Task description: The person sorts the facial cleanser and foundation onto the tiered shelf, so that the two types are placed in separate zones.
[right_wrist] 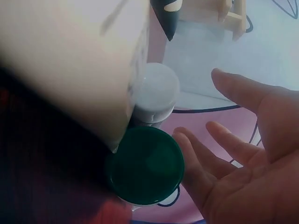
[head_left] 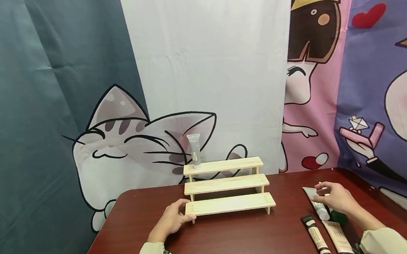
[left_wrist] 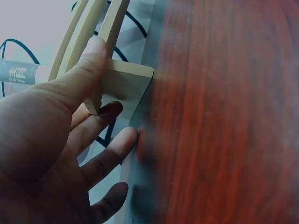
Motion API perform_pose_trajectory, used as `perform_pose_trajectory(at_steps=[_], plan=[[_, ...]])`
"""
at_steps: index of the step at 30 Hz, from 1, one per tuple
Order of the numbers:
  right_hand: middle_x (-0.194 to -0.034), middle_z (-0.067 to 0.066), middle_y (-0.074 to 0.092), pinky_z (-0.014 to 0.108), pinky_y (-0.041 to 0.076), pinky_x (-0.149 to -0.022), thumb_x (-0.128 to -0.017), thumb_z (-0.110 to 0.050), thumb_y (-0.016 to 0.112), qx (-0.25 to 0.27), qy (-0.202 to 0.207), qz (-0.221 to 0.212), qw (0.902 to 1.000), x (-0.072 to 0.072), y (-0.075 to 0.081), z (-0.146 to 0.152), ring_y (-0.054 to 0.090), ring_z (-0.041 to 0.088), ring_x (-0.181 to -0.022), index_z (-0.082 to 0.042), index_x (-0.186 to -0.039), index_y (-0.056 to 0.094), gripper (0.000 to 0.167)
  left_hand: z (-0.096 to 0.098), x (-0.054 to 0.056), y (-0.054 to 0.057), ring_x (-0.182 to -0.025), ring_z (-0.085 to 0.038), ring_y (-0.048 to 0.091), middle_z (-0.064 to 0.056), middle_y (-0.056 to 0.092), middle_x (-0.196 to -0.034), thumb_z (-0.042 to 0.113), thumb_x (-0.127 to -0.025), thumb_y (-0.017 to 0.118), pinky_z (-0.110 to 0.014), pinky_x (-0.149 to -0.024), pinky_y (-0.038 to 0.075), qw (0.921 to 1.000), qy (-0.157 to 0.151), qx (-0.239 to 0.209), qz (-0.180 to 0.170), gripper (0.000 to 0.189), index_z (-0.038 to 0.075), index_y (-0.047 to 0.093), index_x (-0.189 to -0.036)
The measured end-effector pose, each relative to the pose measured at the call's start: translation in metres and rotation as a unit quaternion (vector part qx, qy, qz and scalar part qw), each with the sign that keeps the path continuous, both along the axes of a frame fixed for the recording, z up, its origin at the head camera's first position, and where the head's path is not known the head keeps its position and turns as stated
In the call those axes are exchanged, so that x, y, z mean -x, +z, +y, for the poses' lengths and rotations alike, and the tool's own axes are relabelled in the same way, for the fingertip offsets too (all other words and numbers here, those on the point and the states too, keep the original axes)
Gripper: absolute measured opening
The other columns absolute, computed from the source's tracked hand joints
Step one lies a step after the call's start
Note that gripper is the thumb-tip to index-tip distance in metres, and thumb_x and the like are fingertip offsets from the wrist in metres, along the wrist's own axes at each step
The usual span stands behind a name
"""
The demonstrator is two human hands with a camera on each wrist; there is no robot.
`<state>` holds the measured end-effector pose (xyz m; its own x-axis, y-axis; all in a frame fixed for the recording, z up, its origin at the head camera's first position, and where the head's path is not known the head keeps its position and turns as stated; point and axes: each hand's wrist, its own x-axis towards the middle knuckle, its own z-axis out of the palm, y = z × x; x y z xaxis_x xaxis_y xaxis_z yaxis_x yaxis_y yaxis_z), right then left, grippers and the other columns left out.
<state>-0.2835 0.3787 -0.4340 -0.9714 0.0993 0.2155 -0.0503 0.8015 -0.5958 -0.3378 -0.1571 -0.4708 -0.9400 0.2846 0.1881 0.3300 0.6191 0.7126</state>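
Note:
My left hand (head_left: 173, 219) grips the left end of a three-tier wooden display stand (head_left: 231, 204), thumb over the lowest shelf. In the left wrist view the thumb (left_wrist: 86, 70) lies on the wood, with other fingers spread below. A grey squeeze tube (head_left: 195, 151) stands cap-down at the top shelf's left end. Over on the right, my right hand (head_left: 334, 198) hovers with parted fingers over a pale tube with a white cap (head_left: 323, 212). In the right wrist view that white cap (right_wrist: 156, 91) and a green cap (right_wrist: 147, 165) lie beside the hand, nothing between its fingers.
Nearer the front right lie a black-and-cream tube (head_left: 318, 237) and a beige tube with a black cap (head_left: 338, 238). All rest on a dark red wooden table (head_left: 234, 240). Behind its far edge hangs a printed cartoon curtain (head_left: 212, 62).

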Motion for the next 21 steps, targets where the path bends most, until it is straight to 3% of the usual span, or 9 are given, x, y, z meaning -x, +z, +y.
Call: perform_pose_trajectory(at_steps=[3, 9, 14, 21], plan=[[-0.099, 0.025, 0.070, 0.039, 0.053, -0.067, -0.079, -0.027, 0.083, -0.006, 0.002, -0.011, 0.9999, 0.001, 0.000, 0.001, 0.068, 0.038, -0.090, 0.009, -0.116, 0.062, 0.056, 0.001, 0.000, 0.000, -0.065, -0.014, 0.050, -0.002, 0.056, -0.082, 0.029, -0.077, 0.085, -0.027, -0.058, 0.043, 1.0000, 0.001, -0.001, 0.001, 0.059, 0.004, 0.061, -0.126], [-0.099, 0.028, 0.068, 0.035, 0.055, -0.059, -0.077, -0.017, 0.084, 0.021, 0.010, -0.030, 0.9993, 0.004, -0.001, 0.001, 0.068, 0.026, -0.076, 0.012, -0.116, 0.060, 0.054, 0.001, 0.000, -0.002, -0.065, -0.013, 0.051, -0.001, 0.056, -0.082, 0.030, -0.077, 0.086, -0.027, -0.058, 0.043, 1.0000, 0.001, 0.003, 0.002, 0.060, 0.005, 0.061, -0.125], [-0.090, 0.022, 0.069, 0.035, 0.055, -0.055, -0.073, -0.008, 0.086, 0.032, 0.008, -0.040, 0.9987, 0.006, -0.003, 0.003, 0.065, 0.022, -0.068, 0.013, -0.112, 0.059, 0.052, 0.002, 0.000, -0.003, -0.066, -0.013, 0.051, -0.001, 0.058, -0.084, 0.030, -0.077, 0.085, -0.027, -0.059, 0.043, 1.0000, -0.002, 0.002, -0.003, 0.061, 0.004, 0.061, -0.126], [-0.087, 0.017, 0.069, 0.034, 0.054, -0.056, -0.068, -0.010, 0.088, 0.002, 0.009, -0.039, 0.9992, 0.016, -0.006, 0.001, 0.064, 0.022, -0.070, 0.010, -0.104, 0.063, 0.048, 0.001, 0.001, -0.001, -0.066, -0.014, 0.051, -0.001, 0.057, -0.081, 0.030, -0.077, 0.086, -0.028, -0.060, 0.044, 1.0000, 0.006, 0.005, -0.003, 0.061, 0.005, 0.061, -0.126]])
